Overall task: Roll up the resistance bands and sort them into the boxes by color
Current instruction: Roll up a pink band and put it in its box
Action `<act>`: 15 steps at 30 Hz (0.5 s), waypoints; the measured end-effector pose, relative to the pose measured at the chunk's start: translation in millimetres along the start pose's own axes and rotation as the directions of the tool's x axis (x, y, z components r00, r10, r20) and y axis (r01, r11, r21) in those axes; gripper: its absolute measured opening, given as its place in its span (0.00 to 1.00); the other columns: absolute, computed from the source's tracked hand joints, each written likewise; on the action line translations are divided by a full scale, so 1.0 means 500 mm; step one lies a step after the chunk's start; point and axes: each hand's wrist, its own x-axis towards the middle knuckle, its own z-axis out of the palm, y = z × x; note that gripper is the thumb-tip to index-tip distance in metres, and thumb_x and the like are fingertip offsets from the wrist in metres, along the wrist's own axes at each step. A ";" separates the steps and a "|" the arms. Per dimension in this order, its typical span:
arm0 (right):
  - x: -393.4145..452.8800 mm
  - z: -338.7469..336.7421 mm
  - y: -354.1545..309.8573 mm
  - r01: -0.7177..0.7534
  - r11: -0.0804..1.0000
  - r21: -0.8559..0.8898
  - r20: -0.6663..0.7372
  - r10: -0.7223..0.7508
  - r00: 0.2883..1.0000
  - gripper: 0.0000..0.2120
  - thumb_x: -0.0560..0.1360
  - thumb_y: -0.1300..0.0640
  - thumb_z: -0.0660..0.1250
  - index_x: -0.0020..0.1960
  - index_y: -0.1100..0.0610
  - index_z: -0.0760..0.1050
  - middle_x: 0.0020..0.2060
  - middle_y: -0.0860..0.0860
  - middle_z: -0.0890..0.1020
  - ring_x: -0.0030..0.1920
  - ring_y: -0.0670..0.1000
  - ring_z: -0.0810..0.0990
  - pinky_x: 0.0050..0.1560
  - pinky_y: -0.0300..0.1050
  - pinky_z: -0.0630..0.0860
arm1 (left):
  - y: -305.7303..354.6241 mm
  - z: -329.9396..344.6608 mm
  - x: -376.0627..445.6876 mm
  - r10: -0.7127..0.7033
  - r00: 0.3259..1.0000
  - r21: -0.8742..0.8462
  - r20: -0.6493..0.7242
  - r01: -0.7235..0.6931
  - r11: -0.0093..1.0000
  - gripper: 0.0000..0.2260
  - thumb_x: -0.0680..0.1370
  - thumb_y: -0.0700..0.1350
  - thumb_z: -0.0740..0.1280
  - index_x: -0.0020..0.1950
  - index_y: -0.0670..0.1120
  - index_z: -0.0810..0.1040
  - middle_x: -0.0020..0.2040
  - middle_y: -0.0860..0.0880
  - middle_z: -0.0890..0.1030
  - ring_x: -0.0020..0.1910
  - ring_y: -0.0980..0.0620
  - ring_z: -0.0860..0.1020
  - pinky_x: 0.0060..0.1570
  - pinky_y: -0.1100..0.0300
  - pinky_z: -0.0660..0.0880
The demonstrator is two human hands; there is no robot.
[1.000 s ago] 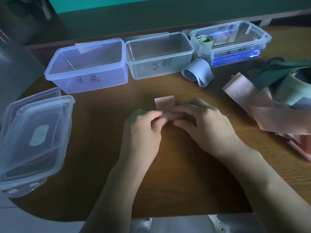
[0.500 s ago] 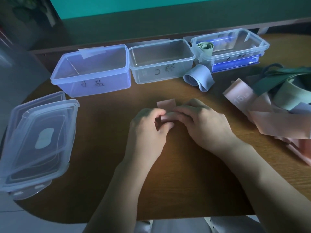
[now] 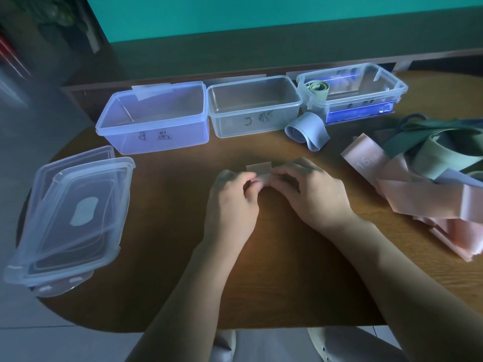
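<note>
Now the left hand [image 3: 230, 202] and right hand [image 3: 311, 192] pinch a pink band [image 3: 259, 168] at mid-table, fingers curled round the roll. Rolling is nearly finished; next comes tucking the tail and choosing a box [image 3: 254, 108].

Pink band [image 3: 259, 170] is lying mid-table, rolled at the near end, w/ a short flat tail sticking out toward 12 o'clock. Three open boxes are sitting in a row at 12: left box [image 3: 154, 131], mid box [image 3: 254, 114], right box [image 3: 366, 100] w/ a green roll [image 3: 317, 87] standing in its left end. Blue roll [image 3: 307, 130] is lying just in front of right box, coming loose. Loose pile [image 3: 423, 178] of pink, green, dark bands is sprawling at 3.
</note>
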 end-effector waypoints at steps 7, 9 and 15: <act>0.037 0.002 0.012 0.031 0.999 0.039 0.034 -0.033 0.999 0.19 0.77 0.33 0.61 0.57 0.42 0.83 0.53 0.42 0.79 0.52 0.48 0.80 0.44 0.48 0.77 | -0.006 0.007 0.023 0.172 0.982 0.006 -0.080 -0.172 0.985 0.09 0.78 0.37 0.71 0.55 0.46 0.86 0.52 0.48 0.81 0.50 0.49 0.79 0.53 0.66 0.70; 0.044 0.003 0.018 0.048 0.999 0.021 0.054 -0.049 0.997 0.14 0.79 0.37 0.64 0.57 0.39 0.83 0.53 0.42 0.78 0.53 0.48 0.80 0.44 0.46 0.76 | -0.010 0.011 0.031 0.211 0.975 -0.009 -0.075 -0.212 0.977 0.07 0.78 0.37 0.70 0.53 0.45 0.86 0.50 0.49 0.82 0.50 0.49 0.79 0.53 0.64 0.72; 0.053 0.011 0.020 0.019 1.000 0.020 0.033 -0.019 0.999 0.11 0.81 0.41 0.63 0.58 0.40 0.81 0.55 0.42 0.77 0.51 0.48 0.80 0.43 0.44 0.72 | -0.021 0.018 0.048 0.168 0.985 -0.028 0.029 -0.167 0.986 0.12 0.73 0.42 0.77 0.57 0.45 0.85 0.52 0.50 0.82 0.54 0.50 0.78 0.56 0.65 0.70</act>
